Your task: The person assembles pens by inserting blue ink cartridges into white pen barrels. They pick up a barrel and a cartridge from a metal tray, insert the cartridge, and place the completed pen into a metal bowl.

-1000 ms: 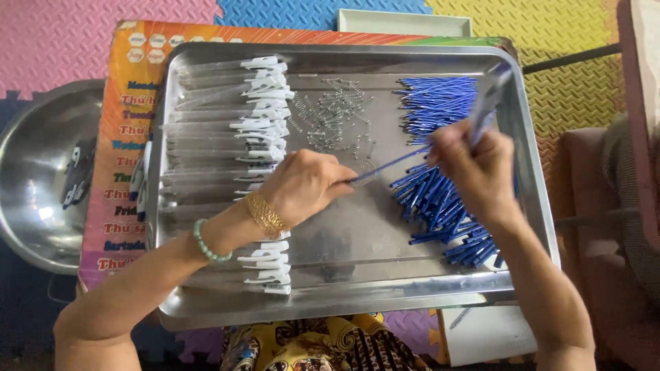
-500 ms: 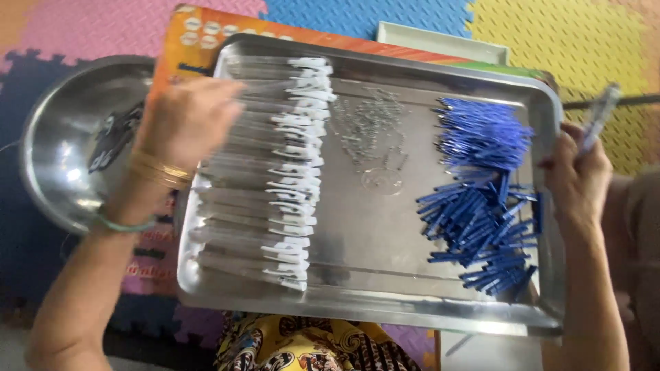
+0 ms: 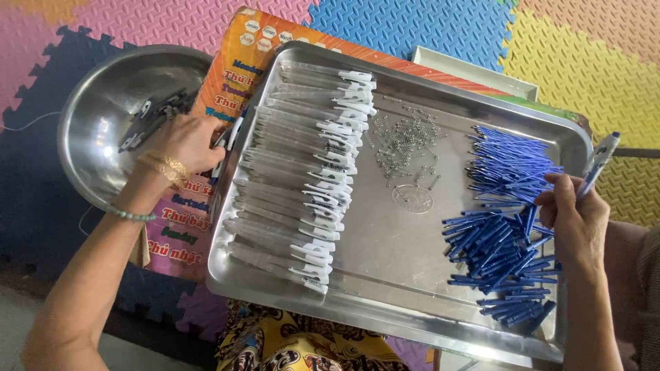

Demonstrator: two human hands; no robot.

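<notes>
Underfoot: foam puzzle mats (image 3: pixel 426 27) in pink, blue, yellow and dark navy cover the floor, their toothed seams showing.
Tray: a steel tray (image 3: pixel 385 268) lies tilted across the view, over a patterned yellow cloth at the bottom edge.
Printed sheet: an orange and pink chart (image 3: pixel 237 82) with rows of lettering lies under the tray's left side, between the tray and the bowl.
Bowl: a round steel bowl (image 3: pixel 96 137) sits on the mats just left of the chart, with a few finished pens (image 3: pixel 148 117) inside.
Tray contents: clear pen barrels with white clips (image 3: pixel 302 178) are stacked in rows at the left; small metal springs (image 3: pixel 405 141) are scattered in the middle; blue refills (image 3: pixel 502 227) are heaped at the right.
Left hand: the left hand (image 3: pixel 182 141) rests at the bowl's rim beside the tray's left edge, fingers curled around a white-clipped pen (image 3: pixel 230 137).
Right hand: the right hand (image 3: pixel 574 220) lies over the refill heap, gripping a clear pen barrel (image 3: pixel 598 161) that points up past the tray's right rim.
Edges: a pale flat box (image 3: pixel 474 72) peeks out beyond the tray's far rim.
Open room: bare steel shows in the tray's middle and near side.
</notes>
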